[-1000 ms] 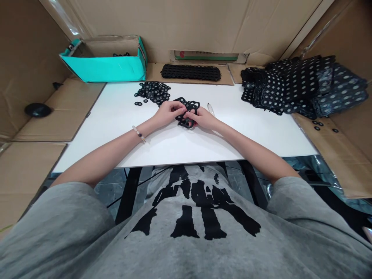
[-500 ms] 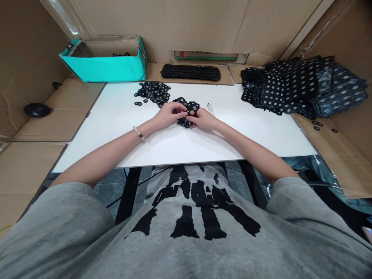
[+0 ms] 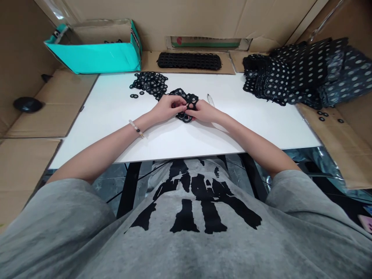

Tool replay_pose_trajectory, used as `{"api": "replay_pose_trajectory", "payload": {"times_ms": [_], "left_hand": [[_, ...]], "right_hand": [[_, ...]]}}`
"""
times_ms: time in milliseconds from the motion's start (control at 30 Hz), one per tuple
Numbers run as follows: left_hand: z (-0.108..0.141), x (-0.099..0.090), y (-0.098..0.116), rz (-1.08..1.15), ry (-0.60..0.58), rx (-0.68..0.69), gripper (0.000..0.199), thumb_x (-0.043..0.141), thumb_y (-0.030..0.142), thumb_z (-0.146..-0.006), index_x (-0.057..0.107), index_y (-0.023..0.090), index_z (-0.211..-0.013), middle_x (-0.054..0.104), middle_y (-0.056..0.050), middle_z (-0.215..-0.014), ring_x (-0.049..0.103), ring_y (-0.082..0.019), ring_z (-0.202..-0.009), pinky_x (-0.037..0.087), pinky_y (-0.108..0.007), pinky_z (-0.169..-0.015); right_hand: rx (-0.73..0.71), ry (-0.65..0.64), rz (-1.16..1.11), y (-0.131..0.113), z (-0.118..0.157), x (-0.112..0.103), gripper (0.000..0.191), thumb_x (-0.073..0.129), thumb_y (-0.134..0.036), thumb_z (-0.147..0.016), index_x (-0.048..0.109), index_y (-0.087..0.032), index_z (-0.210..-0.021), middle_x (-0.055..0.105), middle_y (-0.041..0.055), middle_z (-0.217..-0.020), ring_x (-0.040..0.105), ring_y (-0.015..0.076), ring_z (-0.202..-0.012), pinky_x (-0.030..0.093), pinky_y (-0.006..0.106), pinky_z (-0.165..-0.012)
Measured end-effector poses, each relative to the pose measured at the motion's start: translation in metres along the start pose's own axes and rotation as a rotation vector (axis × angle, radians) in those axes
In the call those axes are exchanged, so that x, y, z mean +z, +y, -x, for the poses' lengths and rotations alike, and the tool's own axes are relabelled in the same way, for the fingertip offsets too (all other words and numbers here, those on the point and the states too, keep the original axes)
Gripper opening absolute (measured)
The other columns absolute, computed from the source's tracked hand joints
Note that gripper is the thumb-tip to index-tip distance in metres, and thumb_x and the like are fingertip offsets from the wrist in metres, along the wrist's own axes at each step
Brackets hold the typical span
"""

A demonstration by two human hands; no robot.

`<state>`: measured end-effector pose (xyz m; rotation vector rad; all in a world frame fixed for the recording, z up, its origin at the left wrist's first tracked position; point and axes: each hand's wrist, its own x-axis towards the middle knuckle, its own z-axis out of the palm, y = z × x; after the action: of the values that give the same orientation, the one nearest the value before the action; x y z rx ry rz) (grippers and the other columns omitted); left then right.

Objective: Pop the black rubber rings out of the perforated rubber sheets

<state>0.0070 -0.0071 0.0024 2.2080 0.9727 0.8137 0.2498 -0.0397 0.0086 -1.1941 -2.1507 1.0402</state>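
Left hand (image 3: 165, 109) and right hand (image 3: 202, 111) close together, both pinching a clump of black linked rings (image 3: 180, 92) on a white table (image 3: 87, 131), just beside a pile of loose black rings (image 3: 148, 83). All of it a bit higher in view than a moment ago.

On the counter (image 3: 87, 116), a cluster of rings (image 3: 181, 93) lies near the middle, between the left hand (image 3: 165, 109) and the right hand (image 3: 203, 111). A heap of rings (image 3: 148, 83) lies to its far left, and a pen (image 3: 210, 100) lies just right of it. Beyond the counter are an open box (image 3: 93, 50) at left and a ring strip (image 3: 188, 61) at centre. A pile of sheets (image 3: 296, 73) sits far right, with a few loose rings (image 3: 322, 114) on cardboard (image 3: 328, 147) nearer.
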Motion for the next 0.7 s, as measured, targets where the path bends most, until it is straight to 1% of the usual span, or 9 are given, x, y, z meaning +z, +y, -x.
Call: {"api": "replay_pose_trajectory", "payload": {"times_ms": [167, 333, 500, 700], "left_hand": [[0.0003, 0.0001, -0.0018, -0.027, -0.019, 0.018, 0.033, 0.083, 0.054, -0.098, 0.088, 0.022, -0.103, 0.082, -0.006, -0.090, 0.070, -0.023, -0.084, 0.055, -0.038, -0.082], [0.0010, 0.0002, -0.0001, -0.012, -0.010, 0.007, 0.030, 0.085, 0.053, -0.098, 0.088, 0.023, -0.102, 0.081, -0.006, -0.087, 0.069, -0.023, -0.082, 0.055, -0.038, -0.080], [0.0009, -0.0017, 0.0029, -0.012, -0.014, -0.004, 0.036, 0.083, 0.055, -0.096, 0.088, 0.020, -0.100, 0.080, -0.004, -0.084, 0.068, -0.022, -0.080, 0.054, -0.036, -0.078], [0.0003, -0.0013, 0.0023, 0.002, -0.010, -0.008, 0.038, 0.082, 0.058, -0.094, 0.086, 0.021, -0.098, 0.081, -0.004, -0.085, 0.068, -0.022, -0.079, 0.054, -0.035, -0.078]], "right_hand": [[-0.029, 0.004, 0.006, 0.0044, 0.0000, -0.0008, 0.032, 0.076, -0.026, -0.111, 0.065, -0.025, -0.081, 0.071, 0.0021, -0.074, 0.072, 0.0252, -0.089, 0.065, 0.045, -0.107], [-0.023, -0.002, -0.029, 0.0064, -0.0013, -0.0002, 0.025, 0.080, -0.028, -0.110, 0.070, -0.024, -0.087, 0.073, 0.0021, -0.078, 0.074, 0.0249, -0.089, 0.066, 0.043, -0.105], [-0.008, -0.012, -0.059, 0.0032, -0.0013, 0.0016, 0.022, 0.070, -0.023, -0.112, 0.074, -0.022, -0.090, 0.077, 0.0029, -0.082, 0.074, 0.0233, -0.085, 0.064, 0.039, -0.098], [-0.013, -0.001, -0.026, 0.0009, 0.0009, 0.0009, 0.031, 0.071, -0.026, -0.113, 0.067, -0.024, -0.082, 0.074, 0.0027, -0.079, 0.075, 0.0250, -0.090, 0.063, 0.039, -0.099]]}}
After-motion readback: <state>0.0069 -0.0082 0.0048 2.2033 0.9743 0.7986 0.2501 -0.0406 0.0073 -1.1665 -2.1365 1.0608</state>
